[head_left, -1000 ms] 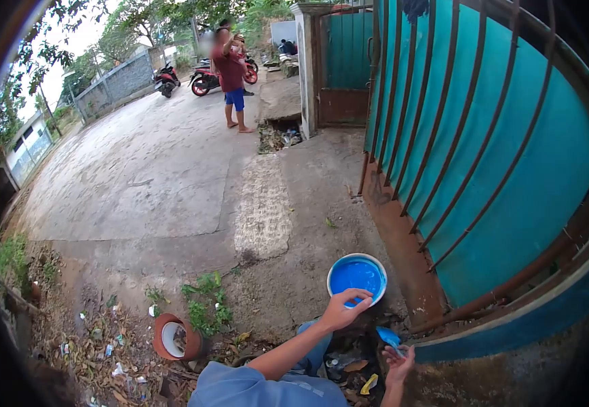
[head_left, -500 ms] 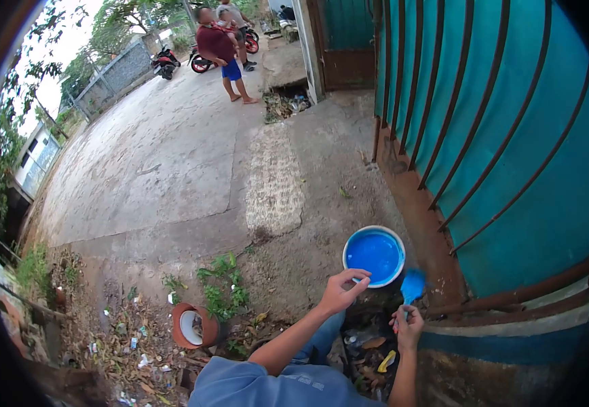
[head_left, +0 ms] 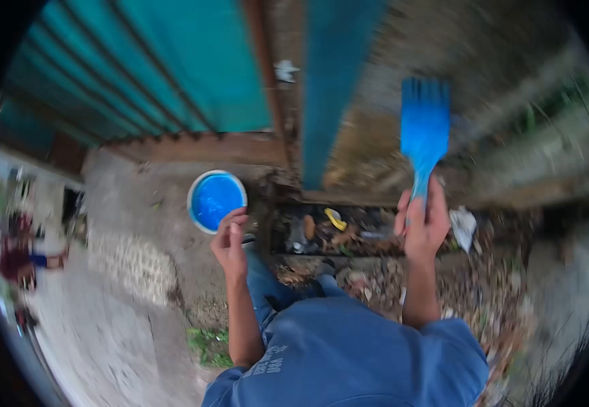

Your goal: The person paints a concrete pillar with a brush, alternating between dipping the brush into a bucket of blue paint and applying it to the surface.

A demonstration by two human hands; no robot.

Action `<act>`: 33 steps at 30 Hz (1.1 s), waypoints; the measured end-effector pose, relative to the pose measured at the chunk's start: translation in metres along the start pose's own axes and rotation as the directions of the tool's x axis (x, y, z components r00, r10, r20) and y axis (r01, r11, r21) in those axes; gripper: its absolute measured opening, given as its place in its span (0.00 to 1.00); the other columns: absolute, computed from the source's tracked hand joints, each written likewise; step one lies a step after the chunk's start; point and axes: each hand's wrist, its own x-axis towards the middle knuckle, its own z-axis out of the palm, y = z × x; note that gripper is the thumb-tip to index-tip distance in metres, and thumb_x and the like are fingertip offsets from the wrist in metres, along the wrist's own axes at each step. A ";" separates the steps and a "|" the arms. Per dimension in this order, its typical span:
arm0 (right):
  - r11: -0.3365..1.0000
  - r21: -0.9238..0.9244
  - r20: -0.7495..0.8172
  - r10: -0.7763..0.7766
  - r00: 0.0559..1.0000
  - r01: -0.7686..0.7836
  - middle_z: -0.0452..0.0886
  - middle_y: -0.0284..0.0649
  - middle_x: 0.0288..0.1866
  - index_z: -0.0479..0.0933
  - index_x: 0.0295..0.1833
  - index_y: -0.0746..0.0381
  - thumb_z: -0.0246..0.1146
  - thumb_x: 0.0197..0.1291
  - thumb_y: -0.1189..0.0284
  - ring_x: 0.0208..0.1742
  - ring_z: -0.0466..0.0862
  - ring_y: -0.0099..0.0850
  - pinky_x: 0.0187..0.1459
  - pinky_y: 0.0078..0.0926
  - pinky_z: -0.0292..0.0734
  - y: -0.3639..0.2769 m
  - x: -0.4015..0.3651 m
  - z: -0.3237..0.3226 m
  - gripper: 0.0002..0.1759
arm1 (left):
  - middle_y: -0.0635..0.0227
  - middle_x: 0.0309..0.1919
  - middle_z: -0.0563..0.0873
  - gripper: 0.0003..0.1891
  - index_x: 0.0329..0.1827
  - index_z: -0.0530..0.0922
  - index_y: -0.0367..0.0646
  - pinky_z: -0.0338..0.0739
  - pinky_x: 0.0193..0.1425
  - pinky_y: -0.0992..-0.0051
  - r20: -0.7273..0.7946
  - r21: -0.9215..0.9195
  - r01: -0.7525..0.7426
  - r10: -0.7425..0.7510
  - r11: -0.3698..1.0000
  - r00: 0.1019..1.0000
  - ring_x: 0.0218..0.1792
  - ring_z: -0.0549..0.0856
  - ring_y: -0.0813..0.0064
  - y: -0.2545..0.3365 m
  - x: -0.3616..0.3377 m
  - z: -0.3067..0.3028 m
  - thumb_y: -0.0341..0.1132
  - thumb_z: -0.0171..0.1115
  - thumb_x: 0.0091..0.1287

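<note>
My left hand (head_left: pixel 230 247) has its fingers curled at the near right rim of a round white paint bucket (head_left: pixel 190 205), pinching it there. Bright blue paint (head_left: pixel 214 200) fills much of the bucket; whether its base touches the ground cannot be made out. Out to the right, my right hand (head_left: pixel 423 227) is wrapped round the handle of a paintbrush (head_left: pixel 425 125). The brush points up and away from me, its wide head coated in blue and blurred by motion. Its bristles appear in front of a low wall (head_left: pixel 369 129); contact cannot be told.
A litter-filled gutter (head_left: pixel 335 234) runs between my feet and the wall. Teal panels with rusty bars (head_left: pixel 193 61) stand at upper left, beside a blue-painted strip (head_left: pixel 335 81). A person in dark red (head_left: pixel 13 258) is at the far left. Leaves and rubbish lie lower right.
My view has swung to the right, so the bucket and panels now appear on the left. The brush has risen from beside the bucket, out to the right toward the wall. My left hand stays at the bucket.
</note>
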 end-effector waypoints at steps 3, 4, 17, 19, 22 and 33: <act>0.984 -0.038 -0.207 -0.180 0.962 0.176 0.77 0.38 0.32 0.61 0.68 0.70 0.53 0.69 0.72 0.16 0.69 0.15 0.16 0.12 0.61 -0.053 0.016 -0.053 0.25 | 0.60 0.48 0.83 0.14 0.41 0.81 0.35 0.72 0.53 0.74 0.099 -0.032 -0.072 0.075 0.997 0.992 0.49 0.79 0.73 0.005 -0.008 0.043 0.38 0.54 0.71; 0.960 -0.057 -0.260 -0.280 0.924 0.274 0.77 0.38 0.31 0.63 0.68 0.70 0.52 0.69 0.73 0.16 0.68 0.15 0.16 0.12 0.60 -0.063 0.017 -0.068 0.24 | 0.59 0.49 0.83 0.14 0.41 0.81 0.35 0.72 0.54 0.74 0.121 -0.031 -0.067 0.070 0.997 0.990 0.50 0.79 0.72 0.009 -0.013 0.055 0.38 0.53 0.71; 0.870 0.170 -0.379 0.491 0.785 -0.462 0.74 0.30 0.24 0.75 0.56 0.66 0.58 0.65 0.72 0.19 0.69 0.16 0.19 0.16 0.63 0.080 -0.099 -0.182 0.16 | 0.56 0.49 0.83 0.21 0.40 0.80 0.32 0.72 0.49 0.74 0.438 -0.075 -0.047 0.075 0.996 0.896 0.47 0.80 0.71 0.000 -0.065 0.181 0.45 0.50 0.73; 0.747 0.429 -0.413 0.662 0.625 -0.508 0.75 0.32 0.24 0.77 0.51 0.66 0.58 0.64 0.73 0.19 0.71 0.18 0.18 0.18 0.63 0.092 -0.127 -0.210 0.12 | 0.56 0.49 0.83 0.21 0.40 0.80 0.31 0.72 0.49 0.75 0.484 -0.067 -0.034 0.062 0.997 0.873 0.47 0.79 0.72 -0.001 -0.070 0.193 0.45 0.50 0.73; 0.873 0.266 -0.677 0.471 0.565 -0.408 0.75 0.34 0.22 0.77 0.33 0.64 0.57 0.58 0.78 0.19 0.73 0.23 0.18 0.23 0.64 0.083 -0.131 -0.305 0.04 | 0.57 0.50 0.83 0.20 0.40 0.80 0.32 0.72 0.48 0.76 0.538 -0.096 -0.034 0.081 0.995 0.839 0.48 0.79 0.73 -0.003 -0.071 0.207 0.43 0.50 0.73; 0.678 -0.482 -0.876 -0.376 0.303 -0.555 0.76 0.34 0.16 0.76 0.22 0.62 0.58 0.57 0.70 0.13 0.72 0.23 0.13 0.25 0.61 -0.245 -0.031 -0.611 0.12 | 0.59 0.49 0.84 0.18 0.39 0.80 0.37 0.72 0.47 0.75 0.545 -0.119 -0.103 0.152 0.988 0.824 0.49 0.80 0.73 0.013 -0.080 0.226 0.42 0.48 0.73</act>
